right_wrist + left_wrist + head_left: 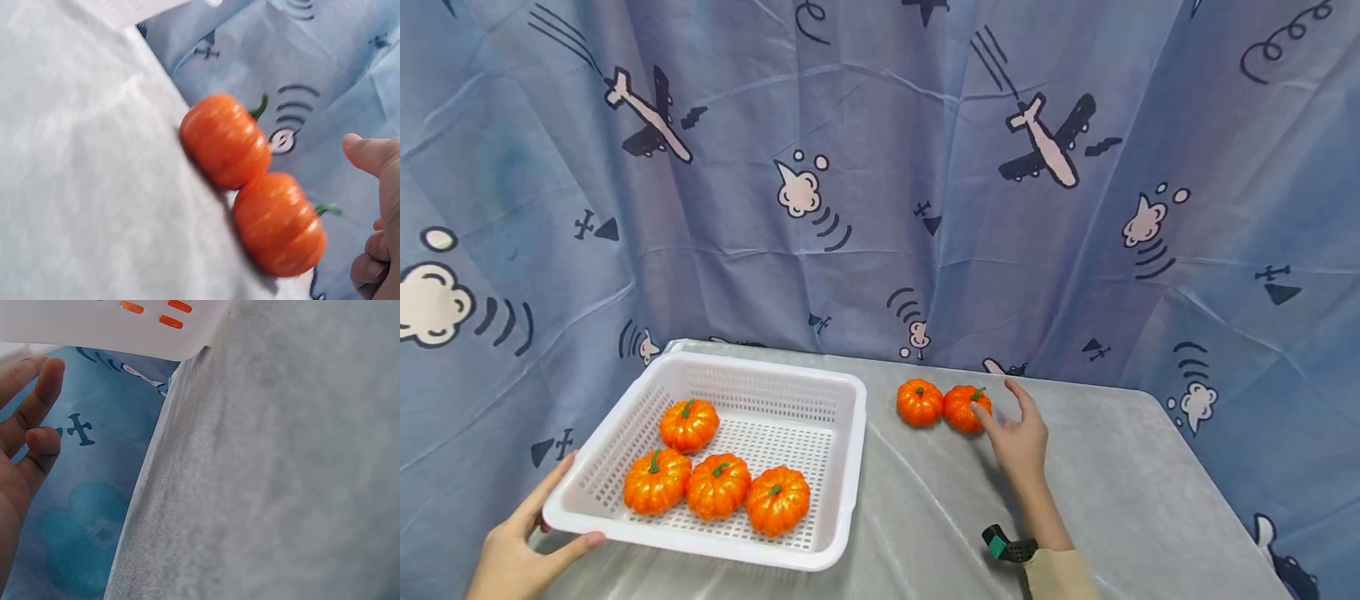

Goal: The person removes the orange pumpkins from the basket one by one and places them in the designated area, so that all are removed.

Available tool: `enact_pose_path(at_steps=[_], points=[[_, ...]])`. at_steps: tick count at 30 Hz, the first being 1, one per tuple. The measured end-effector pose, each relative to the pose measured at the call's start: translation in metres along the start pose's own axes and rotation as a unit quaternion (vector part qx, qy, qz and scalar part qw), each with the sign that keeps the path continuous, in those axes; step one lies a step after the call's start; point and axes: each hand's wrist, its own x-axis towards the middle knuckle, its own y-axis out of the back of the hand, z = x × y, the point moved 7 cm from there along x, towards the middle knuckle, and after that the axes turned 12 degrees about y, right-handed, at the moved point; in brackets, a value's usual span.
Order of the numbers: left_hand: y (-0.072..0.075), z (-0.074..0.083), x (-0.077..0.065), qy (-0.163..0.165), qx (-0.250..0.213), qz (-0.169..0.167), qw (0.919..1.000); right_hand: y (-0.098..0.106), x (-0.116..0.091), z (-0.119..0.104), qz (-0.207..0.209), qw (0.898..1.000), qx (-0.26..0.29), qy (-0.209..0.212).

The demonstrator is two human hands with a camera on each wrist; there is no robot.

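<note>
A white plastic basket (pixel 842 517) stands at the left of the table with several small orange pumpkins (pixel 718 492) in it. My left hand (pixel 523 533) holds its near left corner, thumb on the front rim and fingers along the left side. In the left wrist view, some of those fingers (pixel 47 384) are bent below the basket wall (pixel 94 331). Two more pumpkins sit side by side right of the basket: a left one (pixel 919 403) and a right one (pixel 962 410). My right hand (pixel 1021 437) is beside the right pumpkin, thumb and index finger spread apart, gripping nothing.
A grey cloth covers the table (pixel 1150 500). Behind it and at both sides hangs a blue curtain (pixel 880 208) printed with planes and clouds. The right wrist wears a black and green band (pixel 1011 546).
</note>
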Motion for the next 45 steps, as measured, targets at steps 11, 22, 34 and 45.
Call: enact_pose_path(at_steps=[11,22,34,45], points=[[0.002,0.004,-0.003,-0.024,-0.009,0.001,0.9997,-0.015,0.013,-0.057,-0.012,0.998,0.059,0.029],[-0.001,0.0,-0.003,-0.015,-0.01,-0.01,0.9998,-0.057,0.01,-0.105,-0.063,0.987,0.133,0.071],[-0.001,0.004,-0.003,-0.017,-0.004,-0.004,0.9998,-0.097,0.007,-0.158,-0.138,0.97,0.145,0.139],[0.0,0.005,-0.002,-0.028,0.013,0.005,0.9995,-0.148,0.009,-0.216,-0.259,0.937,0.086,0.22]])
